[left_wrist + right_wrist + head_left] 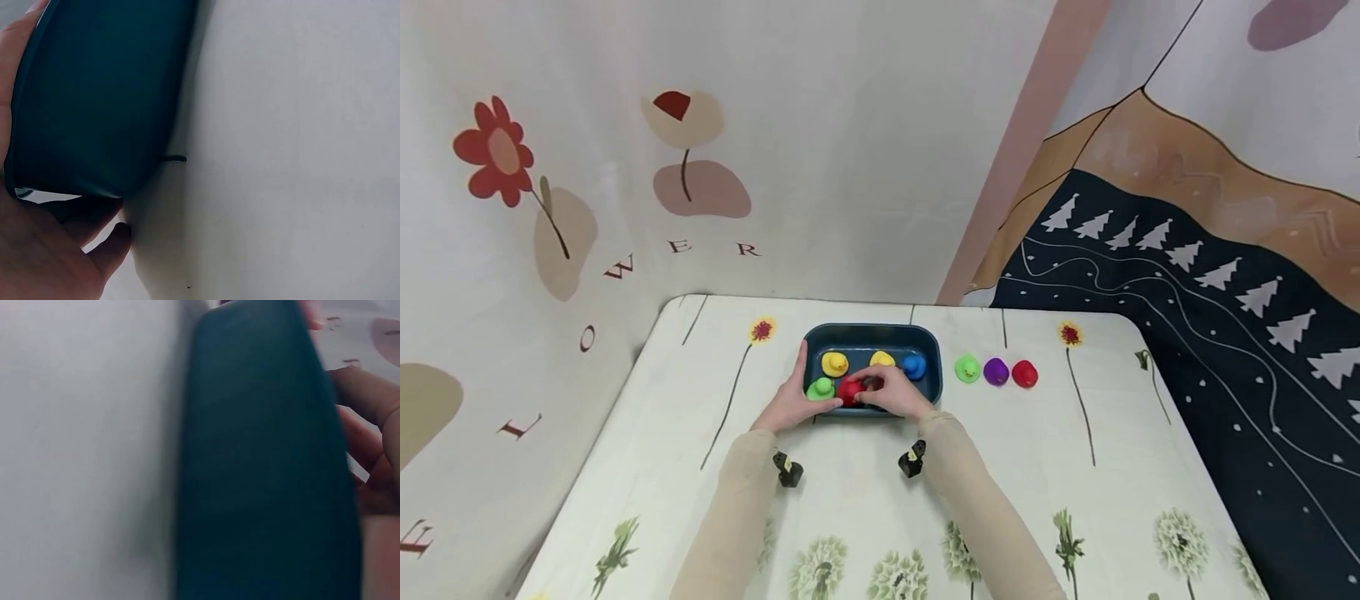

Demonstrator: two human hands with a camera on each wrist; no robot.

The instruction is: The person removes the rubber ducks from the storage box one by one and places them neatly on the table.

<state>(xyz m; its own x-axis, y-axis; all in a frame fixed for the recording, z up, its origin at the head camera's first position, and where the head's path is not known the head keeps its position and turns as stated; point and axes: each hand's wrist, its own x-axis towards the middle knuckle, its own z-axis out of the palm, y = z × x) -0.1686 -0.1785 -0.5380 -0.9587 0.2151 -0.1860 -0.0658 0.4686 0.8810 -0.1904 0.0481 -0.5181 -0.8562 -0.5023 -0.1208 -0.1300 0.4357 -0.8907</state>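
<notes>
My right hand (898, 393) was over the near edge of the dark blue tray (930, 340), its fingers curled round the red duck (850, 391), which sat low inside the tray at the near wall. My left hand (792, 400) lay flat against the tray's left end, fingers straight along the wall, holding nothing; the left wrist view showed the tray wall (100, 94) pressed against the palm (44, 262). The right wrist view was blurred and showed only the tray's outer wall (262, 462) with fingers (369, 406) beyond it.

Count inside the tray: two yellow ducks (834, 363) at the back, one blue duck (913, 366) at the back right, one green duck (821, 388) at the near left, and the red one in my grip. I judged the work past the halfway mark, the red duck neither fully set down nor released.

Outstanding: three ducks stood in a row on the table just right of the tray, a second green duck (967, 368), a purple duck (996, 372) and a second red duck (1024, 374), near one another and apart from the tray.

Surface: a table (1075, 500) under a pale cloth printed with long-stemmed flowers and dandelion heads. Room: a cream wall hanging (625, 167) with red flowers and lettering behind and to the left; a dark hanging (1225, 333) with white trees and a brown ridge to the right.
</notes>
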